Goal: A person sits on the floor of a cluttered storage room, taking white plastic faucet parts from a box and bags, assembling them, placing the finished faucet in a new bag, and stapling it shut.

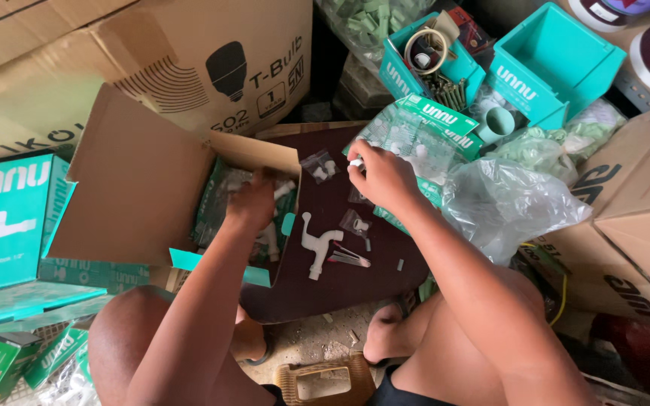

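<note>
A small white part (356,162) is pinched by the right hand (382,177) near the dark board's (340,289) far edge; the left hand (252,201) is sunk in the open carton (141,180), its grip hidden; a white tap (316,244) lies mid-board.

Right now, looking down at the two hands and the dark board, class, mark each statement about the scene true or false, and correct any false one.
1. The left hand reaches into an open cardboard box. True.
2. The white plastic tap lies on the dark board. True.
3. The right hand grips the white tap. False: it pinches a small white part, and the tap lies apart from it.
4. The teal box at top right is packed full. False: its inside shows empty.
5. A crumpled clear plastic bag lies right of the right forearm. True.
</note>
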